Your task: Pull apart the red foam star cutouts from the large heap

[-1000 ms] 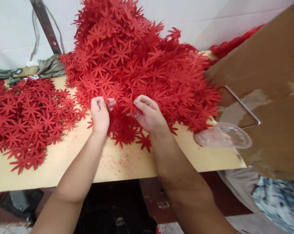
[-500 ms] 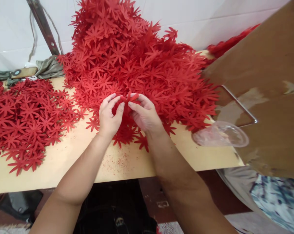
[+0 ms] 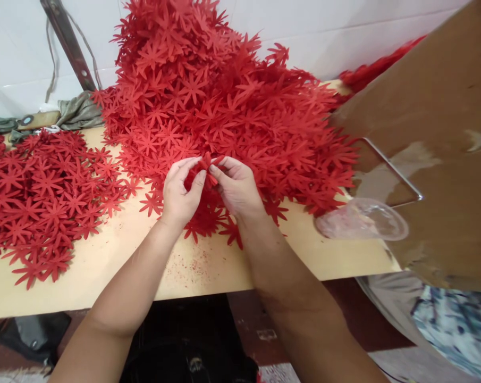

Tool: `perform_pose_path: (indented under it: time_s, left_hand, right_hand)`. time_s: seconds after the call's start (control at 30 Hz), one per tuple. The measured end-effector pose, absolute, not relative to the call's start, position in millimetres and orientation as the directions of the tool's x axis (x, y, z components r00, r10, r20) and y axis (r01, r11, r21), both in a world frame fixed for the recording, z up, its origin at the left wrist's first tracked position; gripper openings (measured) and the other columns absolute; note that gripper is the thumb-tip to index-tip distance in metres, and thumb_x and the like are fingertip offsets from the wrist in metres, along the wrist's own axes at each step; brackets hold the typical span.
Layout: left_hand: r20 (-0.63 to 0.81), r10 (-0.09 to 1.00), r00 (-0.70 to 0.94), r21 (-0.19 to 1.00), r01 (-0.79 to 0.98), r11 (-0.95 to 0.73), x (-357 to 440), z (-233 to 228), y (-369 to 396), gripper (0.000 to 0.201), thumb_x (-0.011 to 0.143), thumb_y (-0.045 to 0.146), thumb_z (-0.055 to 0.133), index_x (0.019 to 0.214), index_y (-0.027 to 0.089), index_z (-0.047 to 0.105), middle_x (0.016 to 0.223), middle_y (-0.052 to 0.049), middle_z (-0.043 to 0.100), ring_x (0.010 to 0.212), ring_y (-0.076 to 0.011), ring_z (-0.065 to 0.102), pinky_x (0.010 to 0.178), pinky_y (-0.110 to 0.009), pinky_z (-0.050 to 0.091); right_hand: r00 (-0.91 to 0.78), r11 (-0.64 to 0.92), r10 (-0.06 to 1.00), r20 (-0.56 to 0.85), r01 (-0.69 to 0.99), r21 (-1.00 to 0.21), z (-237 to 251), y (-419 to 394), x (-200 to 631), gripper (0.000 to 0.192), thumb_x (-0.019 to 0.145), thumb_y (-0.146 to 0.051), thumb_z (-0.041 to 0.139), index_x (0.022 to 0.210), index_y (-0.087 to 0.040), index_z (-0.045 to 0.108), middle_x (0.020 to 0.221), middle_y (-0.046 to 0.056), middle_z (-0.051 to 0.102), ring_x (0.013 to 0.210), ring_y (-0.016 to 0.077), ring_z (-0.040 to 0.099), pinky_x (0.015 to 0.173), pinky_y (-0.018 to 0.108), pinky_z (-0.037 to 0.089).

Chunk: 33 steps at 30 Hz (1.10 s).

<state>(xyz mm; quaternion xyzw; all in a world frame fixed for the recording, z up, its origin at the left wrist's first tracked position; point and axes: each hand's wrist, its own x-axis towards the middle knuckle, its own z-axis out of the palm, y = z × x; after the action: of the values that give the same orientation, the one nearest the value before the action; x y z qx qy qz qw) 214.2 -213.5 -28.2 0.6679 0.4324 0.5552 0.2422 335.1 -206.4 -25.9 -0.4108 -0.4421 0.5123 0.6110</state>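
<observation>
left hand (image 3: 179, 192) and right hand (image 3: 236, 186) both pinched on one red flower cutout (image 3: 207, 162), at foot of big red pile (image 3: 220, 101) on table (image 3: 208, 266).

A red flower cutout (image 3: 207, 162), flat and thin with narrow pointed petals, sits pinched between the left hand (image 3: 180, 192) and the right hand (image 3: 236, 187), lifted just off the heap. It looks bunched or folded; its full shape is hidden by the fingertips. At its 12 o'clock rises the big pile (image 3: 224, 101) of matching red cutouts. At its 9 o'clock a flatter spread (image 3: 44, 191) of the same cutouts lies well apart.
</observation>
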Motion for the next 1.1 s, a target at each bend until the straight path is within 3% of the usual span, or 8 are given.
perform_pose_path:
  time_s: [0.17, 0.3, 0.43, 0.57, 0.7, 0.93, 1.1]
  left_hand:
    - [0.433, 0.901, 0.038, 0.878, 0.208, -0.431, 217, -28, -214, 0.024, 0.081, 0.039, 0.061, 0.093, 0.018, 0.064, 0.102, -0.008, 0.067, 0.097, -0.0164, 0.063, 0.094, -0.033, 0.049]
    - [0.225, 0.971, 0.074, 0.974, -0.029, -0.224, 221, -28, -213, 0.024, 0.077, 0.038, 0.066, 0.091, 0.019, 0.063, 0.098, -0.005, 0.070, 0.092, -0.0147, 0.065, 0.088, -0.030, 0.051]
    - [0.085, 0.990, 0.115, 0.975, -0.213, -0.059, 223, -27, -213, 0.022, 0.075, 0.036, 0.069, 0.087, 0.019, 0.062, 0.091, -0.001, 0.072, 0.086, -0.0131, 0.067, 0.085, -0.029, 0.052]
    - [0.034, 0.999, 0.031, 0.943, -0.331, -0.022, 221, -27, -212, 0.017, 0.076, 0.029, 0.068, 0.089, 0.018, 0.062, 0.091, -0.001, 0.073, 0.088, -0.0135, 0.068, 0.089, -0.031, 0.052]
    - [0.004, 0.999, -0.052, 0.913, -0.407, -0.024, 220, -22, -210, 0.007, 0.076, 0.016, 0.065, 0.083, 0.017, 0.064, 0.081, 0.002, 0.071, 0.079, -0.0096, 0.066, 0.086, -0.027, 0.052]
    - [-0.046, 0.994, -0.095, 0.897, -0.442, -0.001, 222, -9, -214, 0.014, 0.076, 0.002, 0.060, 0.075, 0.016, 0.063, 0.076, 0.003, 0.070, 0.077, -0.0079, 0.065, 0.087, -0.025, 0.051]
    - [-0.046, 0.991, -0.126, 0.907, -0.422, -0.011, 221, -7, -214, 0.017, 0.079, 0.001, 0.056, 0.074, 0.016, 0.062, 0.076, 0.001, 0.071, 0.076, -0.0087, 0.066, 0.089, -0.027, 0.051]
  right_hand:
    - [0.155, 0.187, 0.973, 0.171, -0.094, -0.978, -20, -211, 337, 0.048, 0.060, -0.064, 0.073, 0.061, -0.022, 0.050, 0.049, -0.006, 0.042, 0.043, 0.0055, 0.035, 0.039, 0.022, 0.032]
    - [0.192, 0.252, 0.951, 0.241, -0.035, -0.967, -17, -212, 337, 0.049, 0.062, -0.066, 0.070, 0.059, -0.021, 0.051, 0.053, -0.004, 0.045, 0.050, 0.0069, 0.039, 0.048, 0.024, 0.037]
    - [0.117, 0.223, 0.971, 0.210, -0.114, -0.968, -18, -213, 334, 0.046, 0.057, -0.063, 0.075, 0.065, -0.022, 0.056, 0.061, -0.004, 0.053, 0.060, 0.0095, 0.048, 0.060, 0.025, 0.045]
    - [-0.021, 0.182, 0.982, 0.187, -0.146, -0.972, -20, -214, 334, 0.045, 0.062, -0.064, 0.072, 0.078, -0.024, 0.059, 0.061, -0.005, 0.050, 0.056, 0.0086, 0.043, 0.057, 0.025, 0.042]
    - [-0.031, 0.192, 0.980, 0.197, -0.114, -0.975, -24, -212, 339, 0.045, 0.062, -0.053, 0.077, 0.091, -0.024, 0.059, 0.074, -0.002, 0.059, 0.064, 0.0108, 0.051, 0.061, 0.027, 0.045]
    - [0.156, 0.223, 0.966, 0.209, -0.077, -0.972, -24, -207, 341, 0.037, 0.060, -0.048, 0.078, 0.070, -0.021, 0.056, 0.052, -0.008, 0.046, 0.048, 0.0053, 0.038, 0.048, 0.023, 0.034]
    - [0.186, 0.260, 0.954, 0.234, -0.132, -0.956, -22, -208, 339, 0.043, 0.058, -0.055, 0.078, 0.067, -0.021, 0.053, 0.056, -0.007, 0.050, 0.049, 0.0045, 0.041, 0.047, 0.022, 0.035]
